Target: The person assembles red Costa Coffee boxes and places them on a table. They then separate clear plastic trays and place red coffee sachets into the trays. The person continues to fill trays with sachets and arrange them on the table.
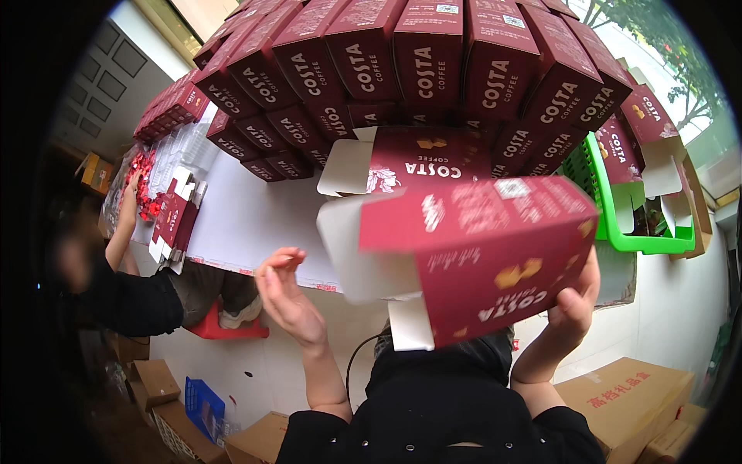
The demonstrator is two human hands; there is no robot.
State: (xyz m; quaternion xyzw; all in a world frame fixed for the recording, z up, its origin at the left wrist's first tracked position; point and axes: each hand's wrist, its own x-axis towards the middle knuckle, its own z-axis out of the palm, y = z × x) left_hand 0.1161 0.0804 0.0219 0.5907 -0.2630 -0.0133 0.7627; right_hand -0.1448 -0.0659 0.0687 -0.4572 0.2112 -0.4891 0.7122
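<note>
My right hand [573, 298] is closed on the right end of a maroon cardboard box [487, 263] with printed panels, held tilted in the air; its white end flaps stand open at the left end. My left hand [290, 292] is raised just left of those flaps, holding nothing, with slightly curled fingers apart. Behind the held box, another maroon box [413, 155] with an open white flap lies at the front of the stacks, partly hidden.
Stacked maroon boxes [355, 50] fill the back of the white table [247, 216]. A green basket [651, 241] with boxes stands right. Left, a co-worker [147, 301] on a red stool reaches toward red packets [147, 185]. Cardboard cartons [618, 417] and a blue crate [202, 406] are low down.
</note>
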